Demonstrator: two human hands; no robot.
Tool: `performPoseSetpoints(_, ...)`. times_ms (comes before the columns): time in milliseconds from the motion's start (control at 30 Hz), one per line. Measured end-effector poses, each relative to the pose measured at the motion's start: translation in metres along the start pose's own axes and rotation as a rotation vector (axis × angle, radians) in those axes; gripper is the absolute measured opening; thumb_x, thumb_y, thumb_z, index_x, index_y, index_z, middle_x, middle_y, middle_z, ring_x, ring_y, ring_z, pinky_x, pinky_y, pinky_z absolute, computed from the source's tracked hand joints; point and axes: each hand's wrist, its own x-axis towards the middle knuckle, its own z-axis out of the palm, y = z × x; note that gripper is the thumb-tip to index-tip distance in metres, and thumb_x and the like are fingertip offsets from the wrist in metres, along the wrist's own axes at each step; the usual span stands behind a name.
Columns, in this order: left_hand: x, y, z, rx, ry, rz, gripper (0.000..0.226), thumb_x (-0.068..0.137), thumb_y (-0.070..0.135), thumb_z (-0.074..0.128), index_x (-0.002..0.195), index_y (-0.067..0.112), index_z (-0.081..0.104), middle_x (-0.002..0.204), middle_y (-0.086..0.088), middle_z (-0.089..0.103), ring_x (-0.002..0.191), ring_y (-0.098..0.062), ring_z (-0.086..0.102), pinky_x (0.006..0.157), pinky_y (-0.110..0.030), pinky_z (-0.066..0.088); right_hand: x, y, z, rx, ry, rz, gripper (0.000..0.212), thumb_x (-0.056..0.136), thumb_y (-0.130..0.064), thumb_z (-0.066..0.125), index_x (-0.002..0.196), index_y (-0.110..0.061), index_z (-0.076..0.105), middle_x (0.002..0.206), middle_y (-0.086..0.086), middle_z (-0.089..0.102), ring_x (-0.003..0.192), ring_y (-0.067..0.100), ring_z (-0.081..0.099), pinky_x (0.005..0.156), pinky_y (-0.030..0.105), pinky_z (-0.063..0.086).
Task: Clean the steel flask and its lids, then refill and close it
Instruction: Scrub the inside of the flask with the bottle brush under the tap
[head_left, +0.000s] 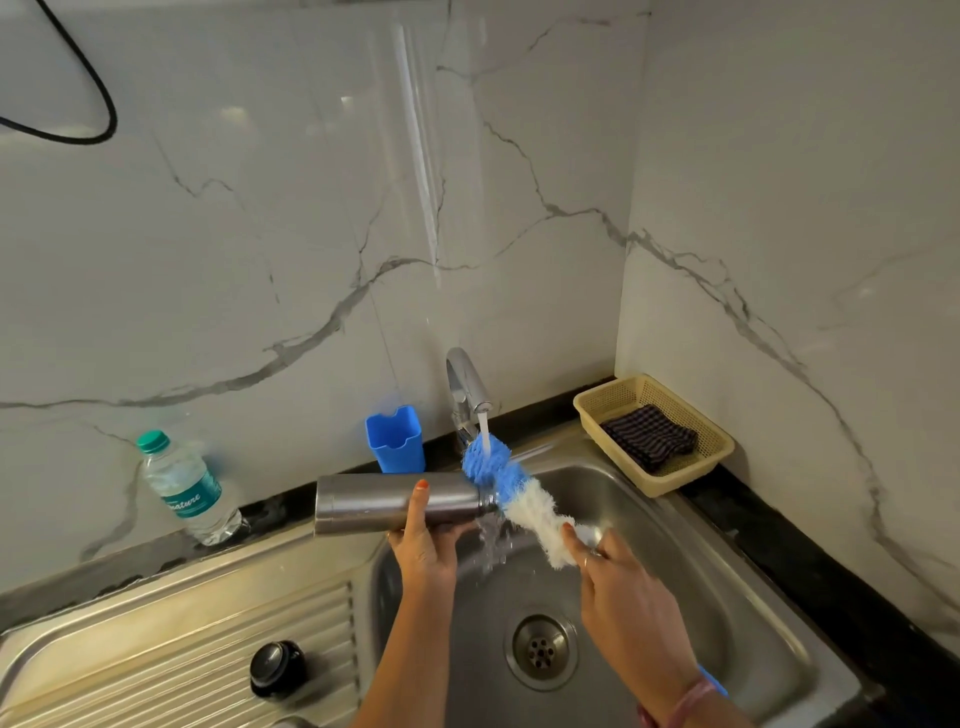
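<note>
stage: mid-wash | steel flask (387, 503) on its side over sink (727, 587), L hand (423, 545) gripping body | R hand (618, 582) clenched on bottle brush (511, 491), tip under tap (467, 389) stream at flask mouth | black lid (277, 666) on drainboard left of sink, prob. unwashed | todo: lids, refill, close

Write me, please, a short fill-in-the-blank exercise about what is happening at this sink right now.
1. The left hand holds the steel flask lying on its ____ over the sink.
2. Water from the tap falls on the ____ end of the bottle brush held by the right hand.
3. The dark checked cloth lies in the beige ____.
4. The black lid rests on the ____.

Missing words: side; blue; basket; drainboard
</note>
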Motion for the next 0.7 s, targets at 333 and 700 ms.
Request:
performPoseSetpoints(333,-0.004,0.001,-0.001,-0.002,-0.019,-0.022,0.091,0.063,0.011,0.079,0.142,0.021,0.036,0.137,-0.015,0.053,0.124,-0.04,0.053,0.094,-0.073,0.042,0.016,0.002,0.001,-0.024,-0.033,0.023,0.053,0.101,-0.021,0.04,0.149,-0.035,0.024,0.109,-0.012,0.034,0.057,0.004,0.045,0.046,0.013,0.035)
performPoseSetpoints(700,0.001,0.003,-0.009,-0.041,-0.098,-0.009,0.06,0.083,0.01,0.067,0.134,0.023,0.038,0.133,-0.016,0.053,0.117,-0.039,0.054,0.1,-0.069,0.04,0.007,-0.002,-0.008,-0.019,-0.039,0.05,0.053,0.101,-0.021,0.039,0.149,-0.037,0.022,0.122,-0.008,0.041,0.056,0.001,0.043,0.046,0.014,0.034)
